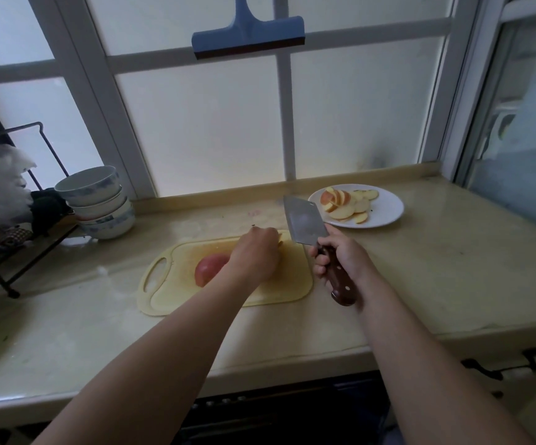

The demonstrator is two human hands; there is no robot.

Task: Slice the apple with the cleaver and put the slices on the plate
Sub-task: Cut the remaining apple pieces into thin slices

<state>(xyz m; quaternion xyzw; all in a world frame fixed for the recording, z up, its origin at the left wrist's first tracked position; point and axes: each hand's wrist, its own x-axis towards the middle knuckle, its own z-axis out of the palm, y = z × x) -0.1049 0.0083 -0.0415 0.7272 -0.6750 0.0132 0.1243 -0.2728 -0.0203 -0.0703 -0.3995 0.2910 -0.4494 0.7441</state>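
right hand grips wooden-handled cleaver; left hand by rounded red apple, grip unclear.

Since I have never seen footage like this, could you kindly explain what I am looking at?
No machine here: a camera worn on a person's head looks down at their own bare hands. The right hand grips a cleaver by its wooden handle. The left hand is over a yellow cutting board, beside a piece of apple; its fingers are hidden. Further right, apple slices lie on a white plate on the counter. Stacked bowls stand at left.
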